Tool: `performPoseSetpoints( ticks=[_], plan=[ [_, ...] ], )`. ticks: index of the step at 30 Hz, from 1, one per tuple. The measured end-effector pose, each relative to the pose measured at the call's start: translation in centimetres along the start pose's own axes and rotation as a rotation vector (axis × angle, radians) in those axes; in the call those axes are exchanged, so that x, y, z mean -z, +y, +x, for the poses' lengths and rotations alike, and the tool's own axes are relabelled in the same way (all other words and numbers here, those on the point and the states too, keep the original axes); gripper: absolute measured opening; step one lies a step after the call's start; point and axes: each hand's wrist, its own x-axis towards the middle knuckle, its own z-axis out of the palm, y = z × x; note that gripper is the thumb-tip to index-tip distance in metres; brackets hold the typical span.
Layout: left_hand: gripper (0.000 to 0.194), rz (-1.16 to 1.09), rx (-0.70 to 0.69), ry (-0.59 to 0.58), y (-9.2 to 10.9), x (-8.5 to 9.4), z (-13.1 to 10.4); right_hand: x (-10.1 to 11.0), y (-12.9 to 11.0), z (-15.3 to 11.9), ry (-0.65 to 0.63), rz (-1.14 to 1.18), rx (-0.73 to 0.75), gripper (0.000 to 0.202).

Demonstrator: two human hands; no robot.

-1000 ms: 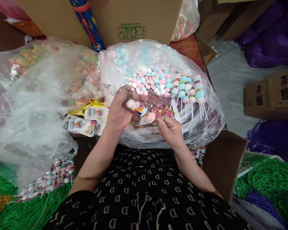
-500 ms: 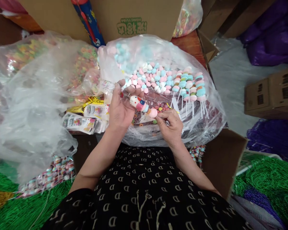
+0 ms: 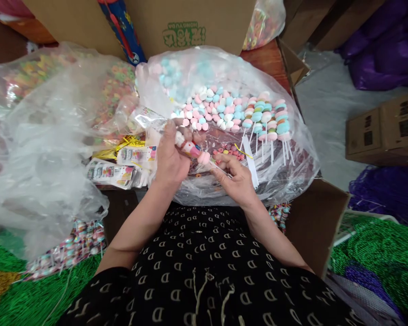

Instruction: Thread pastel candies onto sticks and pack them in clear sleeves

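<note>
A candy lollipop [image 3: 204, 157] with a pink candy at its lower end lies at a slant between my hands, partly inside a printed clear wrapper. My left hand [image 3: 173, 158] is curled around its upper part. A loose end of clear wrapper [image 3: 151, 118] sticks out beyond those fingers. Pinched in the fingers of my right hand [image 3: 236, 179] is the lollipop's thin white stick. Beyond my hands, loose pink, white and blue candies [image 3: 221, 106] lie on an open plastic bag. Finished-looking candy stacks on sticks [image 3: 267, 115] lie to the right.
Flat printed wrappers [image 3: 110, 173] and yellow ties [image 3: 129, 145] sit left of my left hand. A large plastic bag of ring candies [image 3: 112, 90] fills the left side. A white strip [image 3: 250, 163] lies near my right hand. Behind stands a cardboard box [image 3: 204, 13].
The lollipop has slid up and left into my left hand. My right hand has shifted from the bottom candy to the stick, which now shows.
</note>
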Motion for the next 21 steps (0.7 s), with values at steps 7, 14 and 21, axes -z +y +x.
performPoseSetpoints(
  ticks=[7, 14, 21],
  plan=[
    [0.022, -0.007, 0.057, -0.064, -0.5, -0.3, -0.3, -0.6, 0.2, -1.0, 0.109, 0.007, -0.023, 0.027],
    [0.029, 0.081, 0.036, -0.184, -0.7, 0.0, -1.3, -1.7, -1.0, -0.7, -0.198, 0.699, -0.461, 0.048],
    [0.045, 0.063, 0.008, -0.156, 0.7, 0.9, -0.2, -1.4, 0.1, -0.7, 0.107, 0.349, -0.225, 0.029]
  ],
)
